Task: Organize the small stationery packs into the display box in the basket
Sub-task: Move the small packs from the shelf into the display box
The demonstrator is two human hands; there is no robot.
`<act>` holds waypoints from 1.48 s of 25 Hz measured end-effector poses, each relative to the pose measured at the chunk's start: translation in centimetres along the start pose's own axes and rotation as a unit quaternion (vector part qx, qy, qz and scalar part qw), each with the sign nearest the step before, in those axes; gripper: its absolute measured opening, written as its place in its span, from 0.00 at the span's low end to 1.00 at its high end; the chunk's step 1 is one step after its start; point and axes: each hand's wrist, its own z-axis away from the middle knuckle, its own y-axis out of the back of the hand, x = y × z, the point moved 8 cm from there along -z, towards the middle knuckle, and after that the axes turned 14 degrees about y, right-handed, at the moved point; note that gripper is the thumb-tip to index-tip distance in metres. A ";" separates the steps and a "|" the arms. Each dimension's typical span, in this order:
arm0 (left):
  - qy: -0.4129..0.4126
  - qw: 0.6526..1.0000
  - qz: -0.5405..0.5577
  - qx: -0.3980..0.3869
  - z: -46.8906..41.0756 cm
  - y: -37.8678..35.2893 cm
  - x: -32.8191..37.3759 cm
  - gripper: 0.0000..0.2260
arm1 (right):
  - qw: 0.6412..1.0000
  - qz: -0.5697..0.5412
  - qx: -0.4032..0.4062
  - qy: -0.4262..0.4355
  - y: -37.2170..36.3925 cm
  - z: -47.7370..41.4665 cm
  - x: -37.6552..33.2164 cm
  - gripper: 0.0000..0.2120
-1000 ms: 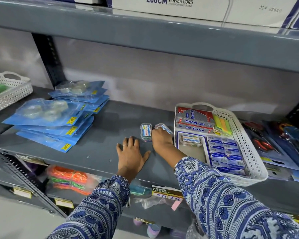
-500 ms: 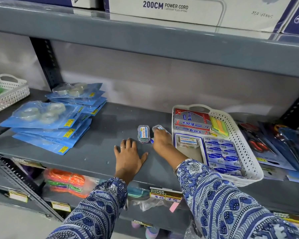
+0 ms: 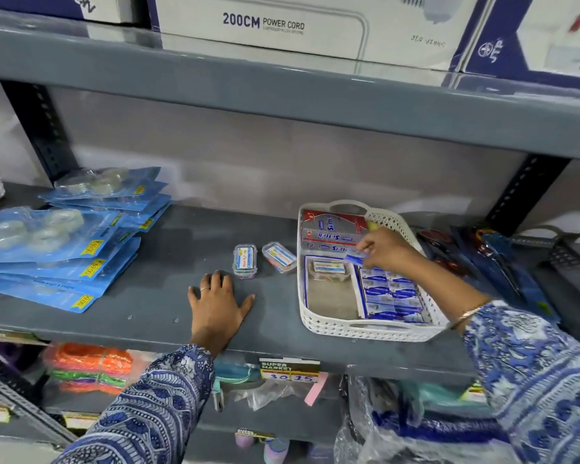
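Grey shelf (image 3: 168, 306), right hand (image 3: 387, 251) pinching small blue pack (image 3: 357, 259)

A shop is shown, most likely a supermarket's stationery aisle. Goods are laid out on a grey metal shelf (image 3: 168, 262) fixed to slotted uprights. Blue tape packs (image 3: 57, 249) are stacked with yellow price stickers (image 3: 92, 246) on them. A shelf-edge label (image 3: 289, 369) printed "SUPER MARKET" is marked 30 and 15. Boxed goods (image 3: 258, 28) reading "200CM POWER CORD" are stored on the shelf above, and a white basket (image 3: 365, 329) of stationery is set out for sale.
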 end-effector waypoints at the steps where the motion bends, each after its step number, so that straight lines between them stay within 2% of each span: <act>1: 0.001 1.000 0.004 0.000 0.0 0.0 0.0 0.27 | 1.000 0.010 -0.016 -0.005 0.0 1.0 1.8 0.16; 6: 0.004 1.000 -0.005 0.005 -0.1 -0.1 0.0 0.26 | 0.996 0.028 -0.083 -0.024 -1.0 5.0 7.4 0.17; 13: -0.003 1.000 0.005 0.023 0.0 0.0 -0.1 0.23 | 0.984 0.079 -0.157 -0.015 -2.8 6.8 8.2 0.17; 19: -0.002 1.000 0.002 0.023 -0.1 0.0 -0.1 0.24 | 0.986 0.078 -0.144 -0.023 -3.3 7.0 8.5 0.14; 23: 0.000 1.000 0.002 0.025 0.0 0.0 0.0 0.24 | 0.991 0.031 -0.126 -0.030 -3.5 6.9 9.2 0.09; 27: 0.000 1.000 0.003 0.026 0.0 0.1 0.1 0.24 | 0.993 0.026 -0.108 -0.030 -3.4 6.6 9.7 0.10; 30: -0.001 1.000 0.000 0.028 0.0 0.2 0.1 0.25 | 0.993 0.060 -0.099 -0.026 -3.3 6.4 9.6 0.07; 32: 0.000 1.000 0.000 0.025 0.1 0.1 0.0 0.25 | 0.988 0.107 -0.102 -0.033 -3.4 6.3 9.5 0.11; 35: 0.000 1.000 0.001 0.018 0.2 0.3 0.2 0.25 | 0.975 0.184 -0.122 -0.035 -3.4 5.8 8.6 0.09; 37: 0.004 1.000 0.000 0.015 0.3 0.4 0.2 0.25 | 0.974 0.203 -0.099 -0.032 -2.9 4.7 7.0 0.09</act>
